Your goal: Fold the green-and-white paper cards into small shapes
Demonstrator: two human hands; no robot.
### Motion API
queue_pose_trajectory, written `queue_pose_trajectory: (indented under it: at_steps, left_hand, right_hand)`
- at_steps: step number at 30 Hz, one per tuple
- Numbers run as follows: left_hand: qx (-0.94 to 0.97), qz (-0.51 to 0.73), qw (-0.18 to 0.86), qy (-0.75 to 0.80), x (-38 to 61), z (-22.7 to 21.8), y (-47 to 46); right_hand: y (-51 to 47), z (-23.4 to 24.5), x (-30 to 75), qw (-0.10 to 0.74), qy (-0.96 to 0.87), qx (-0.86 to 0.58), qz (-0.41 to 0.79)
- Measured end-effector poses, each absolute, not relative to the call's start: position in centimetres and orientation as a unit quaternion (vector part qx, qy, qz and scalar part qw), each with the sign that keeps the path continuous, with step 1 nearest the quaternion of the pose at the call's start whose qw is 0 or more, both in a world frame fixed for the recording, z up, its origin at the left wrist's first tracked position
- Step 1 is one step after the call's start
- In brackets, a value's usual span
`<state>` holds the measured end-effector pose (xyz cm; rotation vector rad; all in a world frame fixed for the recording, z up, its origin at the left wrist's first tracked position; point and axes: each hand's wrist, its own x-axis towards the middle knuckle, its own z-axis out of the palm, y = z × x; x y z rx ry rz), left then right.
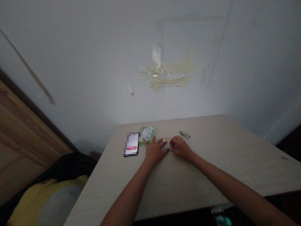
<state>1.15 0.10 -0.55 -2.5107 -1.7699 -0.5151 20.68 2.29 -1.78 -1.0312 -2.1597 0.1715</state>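
Both my hands rest on a pale wooden table (211,163) near its far edge. My left hand (154,150) lies flat with fingers spread, pressing on a small white strip (166,146) that has a yellow end. My right hand (180,147) is curled, its fingertips pinching the same strip at its right end. A green and white packet (147,134) lies just beyond my left hand's fingers. A dark phone (131,144) with a lit screen lies to the left of that hand.
A small torn green wrapper piece (184,134) lies beyond my right hand. The white wall (94,62) behind carries old tape remains (164,75). A wooden panel (21,138) stands at left, with a yellow and grey cloth (51,201) below the table's left edge.
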Motion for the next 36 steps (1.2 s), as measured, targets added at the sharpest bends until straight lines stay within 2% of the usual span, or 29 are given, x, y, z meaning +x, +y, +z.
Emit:
queue_pose_trajectory:
  at_steps: [17, 31, 36]
  left_hand:
    - [-0.807, -0.159, 0.018, -0.568, 1.1, -0.3, 0.0]
    - [-0.811, -0.164, 0.015, -0.561, 1.1, -0.4, 0.1]
    - [-0.814, -0.164, 0.017, -0.558, 1.1, -0.4, 0.0]
  right_hand:
    - [0.6, -0.9, 21.3, 0.354, -0.856, -0.348, 0.144]
    - [2.4, -2.6, 22.2, 0.427, -0.798, -0.346, 0.248]
    - [2.2, -2.3, 22.0, 0.427, -0.792, -0.364, 0.239]
